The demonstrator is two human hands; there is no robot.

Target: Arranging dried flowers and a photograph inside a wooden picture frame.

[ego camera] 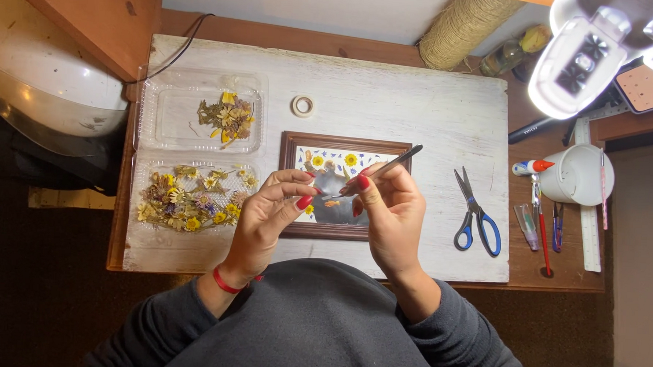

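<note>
A brown wooden picture frame lies on a white board, with yellow and blue pressed flowers arranged under its glass. My right hand hovers over the frame and pinches a pair of thin metal tweezers whose tips point toward my left fingers. My left hand is held beside it, thumb and forefinger close together near the tweezer tips; whether a tiny petal sits between them is not clear. A small orange petal shows on the glass between my hands.
Two clear plastic trays hold dried flowers at left: an upper one and a fuller lower one. A tape roll lies behind the frame. Blue-handled scissors lie at right, beyond them a white cup, pens, ruler and lamp.
</note>
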